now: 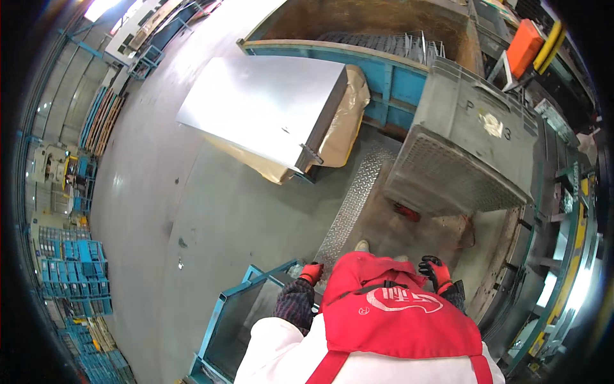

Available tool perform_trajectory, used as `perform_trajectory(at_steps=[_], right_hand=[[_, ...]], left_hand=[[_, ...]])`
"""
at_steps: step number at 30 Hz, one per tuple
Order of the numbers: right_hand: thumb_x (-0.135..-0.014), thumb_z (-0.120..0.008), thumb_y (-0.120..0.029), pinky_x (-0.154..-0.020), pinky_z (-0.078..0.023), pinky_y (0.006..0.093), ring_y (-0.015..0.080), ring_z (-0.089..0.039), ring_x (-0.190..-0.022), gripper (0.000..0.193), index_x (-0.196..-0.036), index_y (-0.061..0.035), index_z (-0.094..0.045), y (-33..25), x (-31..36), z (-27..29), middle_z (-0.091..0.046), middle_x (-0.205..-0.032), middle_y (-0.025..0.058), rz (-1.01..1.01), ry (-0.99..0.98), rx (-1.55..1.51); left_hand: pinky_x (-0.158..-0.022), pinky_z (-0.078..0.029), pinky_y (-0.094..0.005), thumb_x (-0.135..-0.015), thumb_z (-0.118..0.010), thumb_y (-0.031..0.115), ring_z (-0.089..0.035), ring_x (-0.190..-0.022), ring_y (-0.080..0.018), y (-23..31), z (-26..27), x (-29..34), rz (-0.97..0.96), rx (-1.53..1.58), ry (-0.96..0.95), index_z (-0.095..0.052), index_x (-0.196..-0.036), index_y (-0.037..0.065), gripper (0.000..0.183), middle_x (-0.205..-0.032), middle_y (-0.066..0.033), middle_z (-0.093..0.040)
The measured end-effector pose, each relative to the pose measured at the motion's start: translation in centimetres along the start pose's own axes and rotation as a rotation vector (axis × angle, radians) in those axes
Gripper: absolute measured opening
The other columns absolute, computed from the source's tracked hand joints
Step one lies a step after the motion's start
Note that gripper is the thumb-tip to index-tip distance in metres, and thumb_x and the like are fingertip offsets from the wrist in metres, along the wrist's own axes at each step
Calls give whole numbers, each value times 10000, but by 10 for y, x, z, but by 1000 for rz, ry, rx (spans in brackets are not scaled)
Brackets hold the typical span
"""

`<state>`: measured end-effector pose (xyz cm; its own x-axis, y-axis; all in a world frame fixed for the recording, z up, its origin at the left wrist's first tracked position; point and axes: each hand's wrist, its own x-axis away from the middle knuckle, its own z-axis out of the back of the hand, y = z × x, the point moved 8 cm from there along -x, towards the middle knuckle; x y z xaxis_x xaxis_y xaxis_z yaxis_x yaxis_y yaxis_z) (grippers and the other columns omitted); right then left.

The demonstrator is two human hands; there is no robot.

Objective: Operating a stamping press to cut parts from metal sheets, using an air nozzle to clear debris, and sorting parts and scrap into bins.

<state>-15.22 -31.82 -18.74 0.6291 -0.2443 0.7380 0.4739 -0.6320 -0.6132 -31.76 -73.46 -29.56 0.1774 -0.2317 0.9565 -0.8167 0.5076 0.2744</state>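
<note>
My left hand, in a red glove, hangs at my left side next to a blue metal frame. Its fingers are too hidden to read, and I see nothing in it. On my right, my right hand, in a red and black glove, hangs beside my red apron with its fingers loosely bent and apart, holding nothing. Ahead to the right a large grey plastic crate stands apart from both hands. Beyond my left hand lies a stack of shiny metal sheets over brown wrapping.
A diamond-plate strip runs along the floor ahead. Behind the sheets stands a large blue metal bin with wire-like metal pieces in it. A red item lies on the floor below the crate. Green and yellow machine framing borders the right.
</note>
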Motion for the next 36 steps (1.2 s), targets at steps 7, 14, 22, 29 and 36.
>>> perform_trajectory(at_steps=[7,14,22,29,36], right_hand=[[-800,-521,-123,-658,-488,303,193,-598,-753,220,-990,-29,-580,-39,-49,-2,-617,-872,89,420,-58,678],[-804,-530,-109,-658,-499,337,229,-602,-761,222,-1003,-13,-549,-86,-137,-59,-609,-859,108,211,-237,406],[-823,-512,-122,-569,-490,280,180,-590,-656,223,-1021,-20,-534,-80,-206,-166,-605,-833,104,-63,-349,189],[-676,-647,-322,-893,-374,355,320,-467,-1066,657,-1196,-1,-406,-99,-324,-334,-503,-1128,195,479,-230,990],[-623,-676,-361,-815,-418,386,343,-522,-958,576,-1024,17,-508,-86,-435,-437,-552,-1000,211,445,-23,1178]], left_hand=[[-553,-409,-310,-826,-473,210,-511,-646,-155,48,13,-46,-169,152,277,-525,-895,100,140,-771,-44,-574],[-536,-396,-303,-815,-501,194,-503,-611,-156,111,11,-73,-511,-269,411,-550,-799,58,146,-675,-36,-551],[-603,-437,-308,-755,-517,101,-564,-720,-172,121,58,-88,-440,-689,467,-544,-876,60,131,-804,-67,-597],[-624,-421,-256,-819,-523,218,-555,-738,-135,94,130,-106,-373,71,434,-550,-967,55,222,-825,-38,-596],[-612,-437,-264,-822,-529,231,-584,-780,-159,58,162,-22,-482,38,534,-548,-1043,74,272,-881,-57,-616]])
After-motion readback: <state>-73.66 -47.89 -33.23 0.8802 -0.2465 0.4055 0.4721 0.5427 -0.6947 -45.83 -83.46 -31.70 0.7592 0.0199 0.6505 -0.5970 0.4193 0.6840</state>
